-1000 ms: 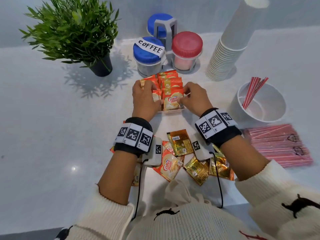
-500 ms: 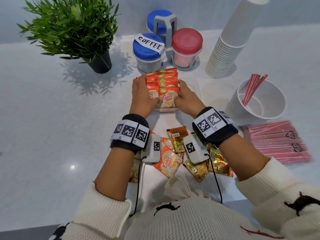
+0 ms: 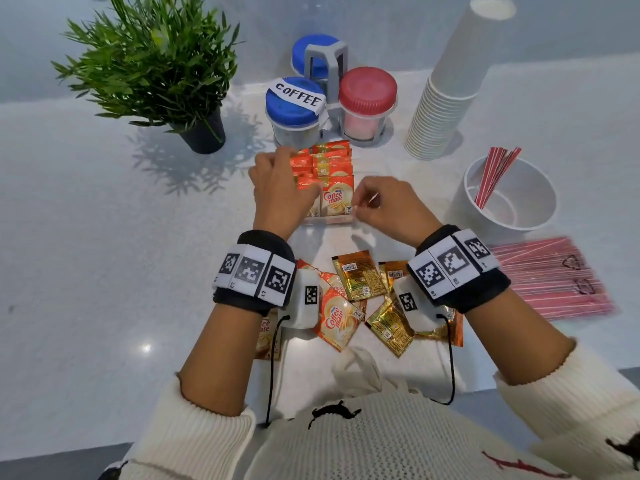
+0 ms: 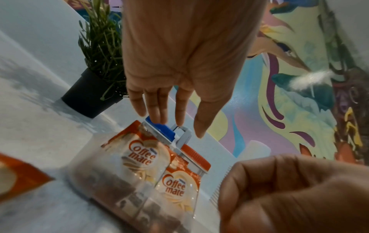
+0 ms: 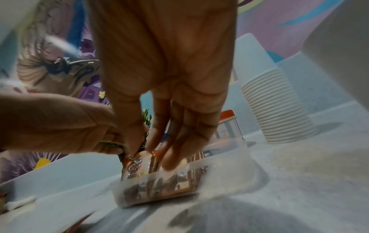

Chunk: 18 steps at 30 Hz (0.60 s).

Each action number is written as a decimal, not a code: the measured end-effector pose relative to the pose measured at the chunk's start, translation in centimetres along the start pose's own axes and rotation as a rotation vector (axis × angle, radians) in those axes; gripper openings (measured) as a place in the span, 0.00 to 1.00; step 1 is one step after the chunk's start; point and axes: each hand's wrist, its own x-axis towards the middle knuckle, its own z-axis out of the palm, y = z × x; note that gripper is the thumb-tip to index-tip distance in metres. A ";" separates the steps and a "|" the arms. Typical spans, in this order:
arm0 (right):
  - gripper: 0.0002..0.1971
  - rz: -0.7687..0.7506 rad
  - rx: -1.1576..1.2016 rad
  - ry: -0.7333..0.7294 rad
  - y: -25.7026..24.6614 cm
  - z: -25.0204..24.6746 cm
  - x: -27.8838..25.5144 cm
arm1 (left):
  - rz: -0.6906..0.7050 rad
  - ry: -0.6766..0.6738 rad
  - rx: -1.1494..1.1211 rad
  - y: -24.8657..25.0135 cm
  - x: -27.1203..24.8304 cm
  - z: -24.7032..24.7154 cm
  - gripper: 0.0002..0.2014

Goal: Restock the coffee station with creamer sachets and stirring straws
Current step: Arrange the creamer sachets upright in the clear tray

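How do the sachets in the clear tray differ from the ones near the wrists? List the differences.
The sachets in the clear tray stand upright in rows, fronts toward the person; the loose sachets lie flat and scattered, several showing gold backs. The tray ones are contained; the loose ones sit on the counter. Both include Coffee mate.

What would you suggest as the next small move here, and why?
Probably draw the right hand back to pick one loose sachet from the pile. The sachets in the clear tray already stand in tidy rows, while several lie near the wrists.
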 end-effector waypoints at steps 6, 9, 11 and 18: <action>0.19 -0.017 -0.271 -0.459 0.4 1.5 -2.8 | 0.112 -0.169 -0.120 0.5 -2.4 0.5 0.08; 0.32 -0.018 -0.409 -0.539 0.7 2.3 -3.8 | 0.118 -0.251 -0.061 0.0 -3.4 0.8 0.08; 0.36 -0.057 -0.508 -0.543 0.8 2.7 -4.5 | 0.099 -0.276 -0.045 -0.2 -3.9 0.9 0.09; 0.08 -0.088 -0.319 -0.252 0.8 2.1 -4.5 | 0.004 -0.264 -0.139 -0.7 -5.1 0.2 0.10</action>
